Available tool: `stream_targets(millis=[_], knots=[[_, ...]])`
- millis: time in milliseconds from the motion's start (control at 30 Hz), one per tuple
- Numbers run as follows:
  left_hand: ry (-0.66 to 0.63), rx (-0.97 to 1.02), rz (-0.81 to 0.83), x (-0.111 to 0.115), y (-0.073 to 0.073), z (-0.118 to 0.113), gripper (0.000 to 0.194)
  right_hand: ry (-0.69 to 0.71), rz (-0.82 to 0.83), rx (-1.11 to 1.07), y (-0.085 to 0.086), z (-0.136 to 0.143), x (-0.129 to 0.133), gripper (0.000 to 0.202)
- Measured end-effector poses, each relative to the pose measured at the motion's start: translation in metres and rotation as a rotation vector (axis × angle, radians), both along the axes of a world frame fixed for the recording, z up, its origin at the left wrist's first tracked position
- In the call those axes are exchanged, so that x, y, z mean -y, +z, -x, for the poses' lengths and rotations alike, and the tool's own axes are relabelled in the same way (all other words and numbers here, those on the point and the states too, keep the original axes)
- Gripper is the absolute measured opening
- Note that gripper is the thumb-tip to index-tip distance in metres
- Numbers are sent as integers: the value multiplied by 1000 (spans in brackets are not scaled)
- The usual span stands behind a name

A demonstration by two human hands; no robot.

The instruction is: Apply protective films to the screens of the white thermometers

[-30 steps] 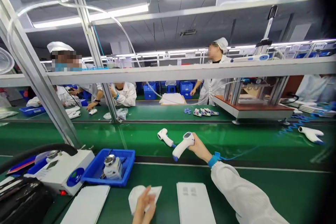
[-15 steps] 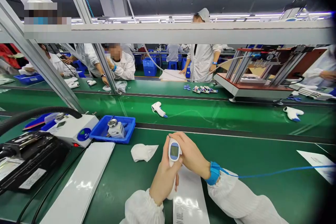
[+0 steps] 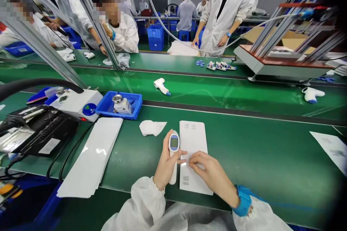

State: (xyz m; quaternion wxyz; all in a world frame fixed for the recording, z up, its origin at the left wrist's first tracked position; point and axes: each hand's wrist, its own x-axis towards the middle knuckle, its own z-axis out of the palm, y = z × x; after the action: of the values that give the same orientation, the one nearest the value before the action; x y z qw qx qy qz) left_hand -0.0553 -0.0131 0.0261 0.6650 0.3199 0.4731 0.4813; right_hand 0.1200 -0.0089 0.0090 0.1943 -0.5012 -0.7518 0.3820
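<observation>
One white handheld device (image 3: 174, 143) is wrapped in the left hand (image 3: 164, 169), screen up, just left of a stack of white sheets (image 3: 193, 137) on the green bench (image 3: 257, 144). The right hand (image 3: 213, 173) is over that stack, fingertips bunched together — can't tell if anything's pinched between them. Looks to me like the fiddly fingertip bit at the sheets, so I'd guess the next move calls for a steady left grip and a light right-hand touch. Writing-wise, not much luck: the stack has small grey print blocks top and bottom, too tiny to read. Same with the label on the white bottle (image 3: 123, 107) in the blue tray (image 3: 119, 115) — no brand I can make out.
</observation>
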Motion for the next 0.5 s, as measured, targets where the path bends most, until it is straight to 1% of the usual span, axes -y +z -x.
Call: stream_targets(millis=[100, 200, 367, 500], knots=[[-39, 5, 22, 5, -13, -6, 67, -10, 7, 14, -7, -3, 20, 19], [-46, -15, 19, 5, -20, -10, 69, -32, 2, -5, -13, 0, 29, 19], [-37, -36, 27, 2, -23, -11, 72, -53, -51, -42, -19, 7, 36, 19], [-43, -71, 12, 1, -25, -9, 72, -59, -61, -39, -23, 12, 35, 15]])
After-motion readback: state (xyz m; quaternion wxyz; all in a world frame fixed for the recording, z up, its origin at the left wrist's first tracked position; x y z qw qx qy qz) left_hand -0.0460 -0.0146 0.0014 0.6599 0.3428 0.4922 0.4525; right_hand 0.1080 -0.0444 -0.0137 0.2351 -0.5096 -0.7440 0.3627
